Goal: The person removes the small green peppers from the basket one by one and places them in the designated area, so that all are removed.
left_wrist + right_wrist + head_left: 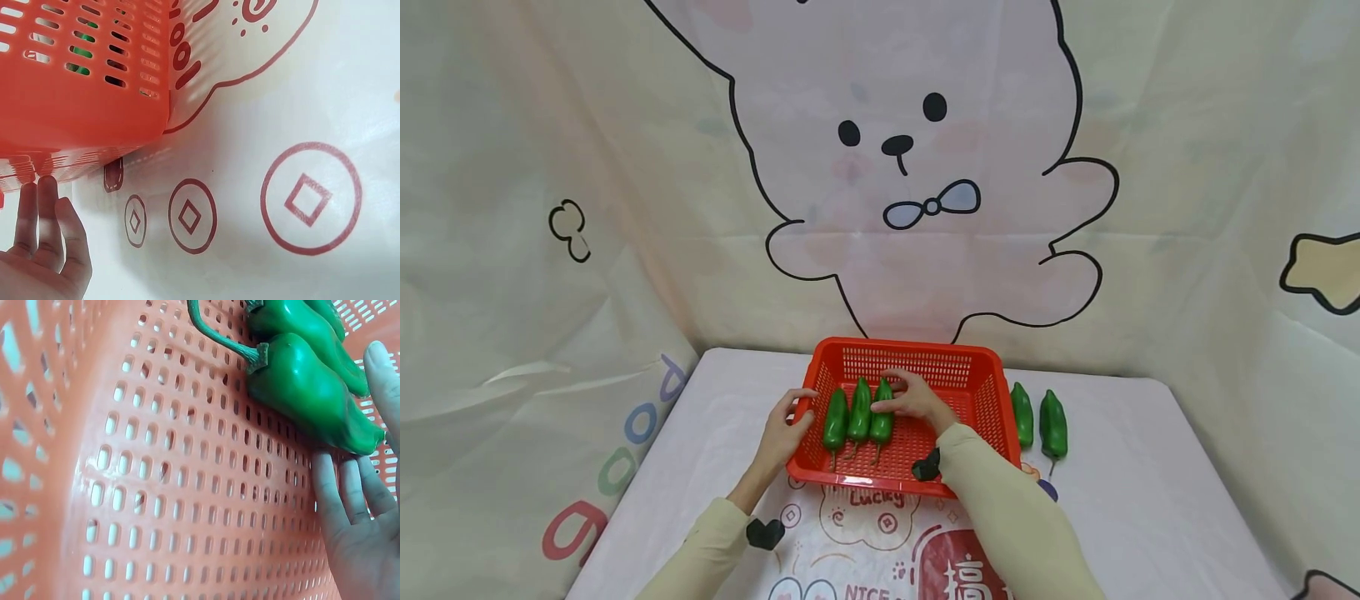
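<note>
A red plastic basket (925, 485) stands on the table with three green peppers lying side by side in its left half: a left pepper (835, 421), a middle pepper (859, 412) and a right pepper (882, 427). My left hand (782, 429) holds the basket's left rim; in the left wrist view its fingers (49, 219) touch the outer wall. Inside the basket, my right hand (917, 400) is around the tip of the right pepper (300, 387). Its straight fingers (353, 490) lie along that pepper's side, and the thumb stands apart above the tip.
Beyond the basket's right wall, two more green peppers lie on the table, one beside the wall (1022, 417) and one farther right (1053, 425). The white tablecloth (1135, 483) carries printed drawings. A cloth backdrop (1210, 250) rises behind and at both sides.
</note>
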`<control>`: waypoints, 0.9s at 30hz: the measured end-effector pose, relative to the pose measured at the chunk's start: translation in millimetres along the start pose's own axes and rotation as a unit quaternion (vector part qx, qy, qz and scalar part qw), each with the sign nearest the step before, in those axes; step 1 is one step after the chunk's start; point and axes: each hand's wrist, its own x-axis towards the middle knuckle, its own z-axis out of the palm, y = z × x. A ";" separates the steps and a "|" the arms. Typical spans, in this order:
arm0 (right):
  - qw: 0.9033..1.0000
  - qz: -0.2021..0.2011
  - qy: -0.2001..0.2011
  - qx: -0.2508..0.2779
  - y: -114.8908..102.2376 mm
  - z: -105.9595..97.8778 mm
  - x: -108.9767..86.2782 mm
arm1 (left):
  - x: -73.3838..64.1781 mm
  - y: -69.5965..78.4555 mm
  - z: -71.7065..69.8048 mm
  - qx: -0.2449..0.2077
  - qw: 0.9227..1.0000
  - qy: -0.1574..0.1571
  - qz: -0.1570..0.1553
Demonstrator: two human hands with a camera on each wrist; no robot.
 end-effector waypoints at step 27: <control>0.996 0.024 0.059 0.059 4.2 1.3 5.0 | -0.9 -0.3 0.8 -0.005 1.000 0.003 0.008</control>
